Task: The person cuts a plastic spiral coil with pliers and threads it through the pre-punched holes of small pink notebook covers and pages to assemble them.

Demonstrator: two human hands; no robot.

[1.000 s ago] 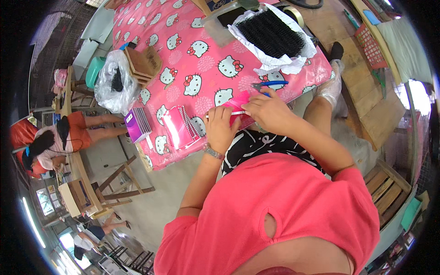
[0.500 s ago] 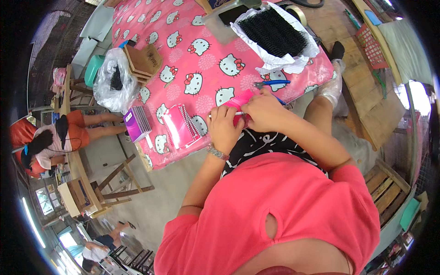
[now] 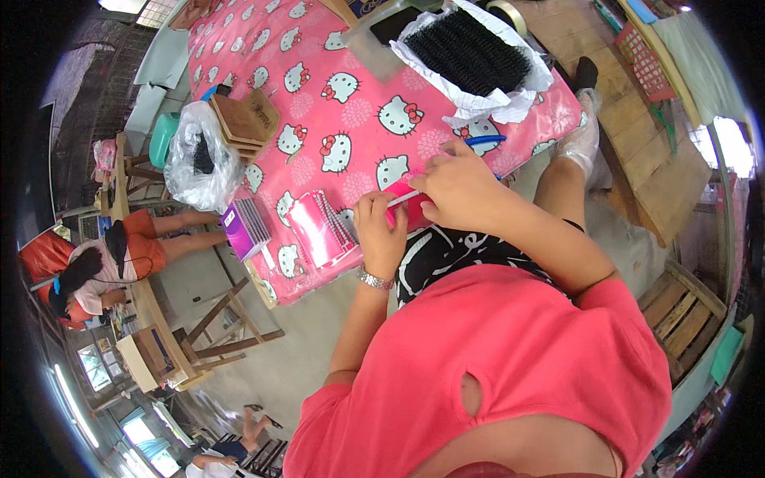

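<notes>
Gripping pink booklet (image 3: 414, 213) with left hand (image 3: 380, 233) and right hand (image 3: 460, 187), centre; looks mid-process; seeing stacked booklets (image 3: 317, 227) centre-left, can't confirm done; seeing black coils (image 3: 470, 57), apparently unused, upper right

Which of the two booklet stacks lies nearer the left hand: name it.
The pink stack, just left of the left hand; the purple stack lies farther left.

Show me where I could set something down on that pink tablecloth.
The middle of the tablecloth looks mostly free, between the brown boards and the white paper under black coils. The near edge is crowded: purple notebooks, pink notebooks, left hand, right hand.
</notes>
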